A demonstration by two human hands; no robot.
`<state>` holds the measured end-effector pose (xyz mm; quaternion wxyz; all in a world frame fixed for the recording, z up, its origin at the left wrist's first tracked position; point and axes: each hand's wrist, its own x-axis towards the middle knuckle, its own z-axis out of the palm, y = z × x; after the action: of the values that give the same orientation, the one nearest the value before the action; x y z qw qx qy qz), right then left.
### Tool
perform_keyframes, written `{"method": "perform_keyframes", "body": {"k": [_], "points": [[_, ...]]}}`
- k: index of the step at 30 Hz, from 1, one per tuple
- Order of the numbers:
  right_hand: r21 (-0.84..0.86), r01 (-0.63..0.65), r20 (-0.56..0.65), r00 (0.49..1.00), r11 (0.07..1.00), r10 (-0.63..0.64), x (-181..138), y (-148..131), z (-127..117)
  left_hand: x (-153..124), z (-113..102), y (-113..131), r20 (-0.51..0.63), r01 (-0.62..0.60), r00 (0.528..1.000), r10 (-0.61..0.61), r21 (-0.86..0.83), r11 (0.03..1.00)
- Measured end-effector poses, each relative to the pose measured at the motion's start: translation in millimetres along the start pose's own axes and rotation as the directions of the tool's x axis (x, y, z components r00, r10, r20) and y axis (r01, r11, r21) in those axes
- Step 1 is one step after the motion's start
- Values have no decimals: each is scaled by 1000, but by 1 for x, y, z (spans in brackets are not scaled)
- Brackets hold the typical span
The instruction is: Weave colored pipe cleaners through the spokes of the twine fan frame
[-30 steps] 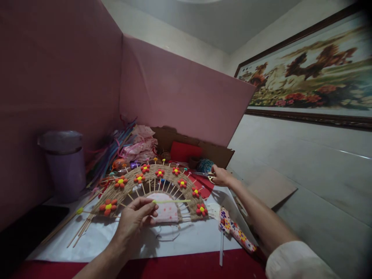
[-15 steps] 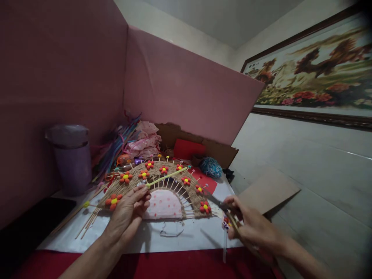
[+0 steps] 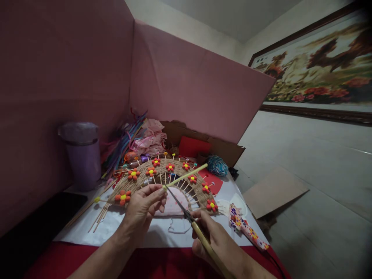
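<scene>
My left hand pinches the lower end of a yellow-green pipe cleaner, which slants up to the right. My right hand is closed on a pair of scissors with pale handles. The blade tips reach up beside the left fingertips, near the pinched end; whether they touch it I cannot tell. Behind both hands lies an arched, twine-woven fan on thin sticks, set with red and orange flowers with yellow centres. A pink dotted half-round piece fills its middle, partly hidden by the left hand.
A lilac bin stands at the left. Pipe cleaners and crumpled pink material are piled behind the fan, near a blue yarn ball. On the right lies a flower-patterned glue gun with a cord. A dark flat object sits front left.
My right hand has brought the scissors left and up to the pipe cleaner by my left fingers, uncovering the glue gun. The whole view has shifted slightly.
</scene>
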<state>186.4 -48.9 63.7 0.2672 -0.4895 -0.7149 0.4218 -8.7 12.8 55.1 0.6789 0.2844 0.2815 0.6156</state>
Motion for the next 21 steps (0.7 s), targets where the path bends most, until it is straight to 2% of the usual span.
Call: {"method": "perform_keyframes", "body": {"k": [7,12,18,21], "points": [[162,66,-9,998,985,-66,9,-4,8,-4,2,-3,45,27,998,-31,97,995],[145,89,-49,995,986,-82,9,-5,12,-5,1,-6,94,18,995,-31,136,991],[224,37,0,999,974,-38,8,-3,16,-6,-2,-9,174,-56,985,11,258,965],[224,65,-3,998,972,-66,8,-1,18,-8,0,-8,197,-110,979,46,327,938]]}}
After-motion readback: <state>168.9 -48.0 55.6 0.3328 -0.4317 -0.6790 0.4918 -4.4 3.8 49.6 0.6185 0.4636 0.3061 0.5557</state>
